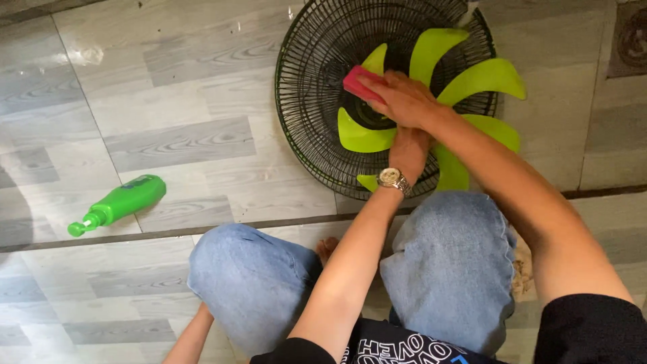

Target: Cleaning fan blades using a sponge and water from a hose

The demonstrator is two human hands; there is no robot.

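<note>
A lime-green fan blade (472, 81) lies inside a black wire fan grille (310, 81) on the tiled floor. My right hand (401, 98) presses a pink sponge (357, 82) onto the middle of the blade. My left hand (408, 152), with a wristwatch (393, 178) on it, reaches under the right hand and holds the blade near its hub; its fingers are hidden. I squat, and my knees in blue jeans (445, 263) are just in front of the grille.
A green pump bottle (121, 202) lies on its side on the grey wood-pattern tiles to the left. A dark grout line (135, 232) crosses the floor in front of my knees. A floor drain (630, 37) sits at the top right corner.
</note>
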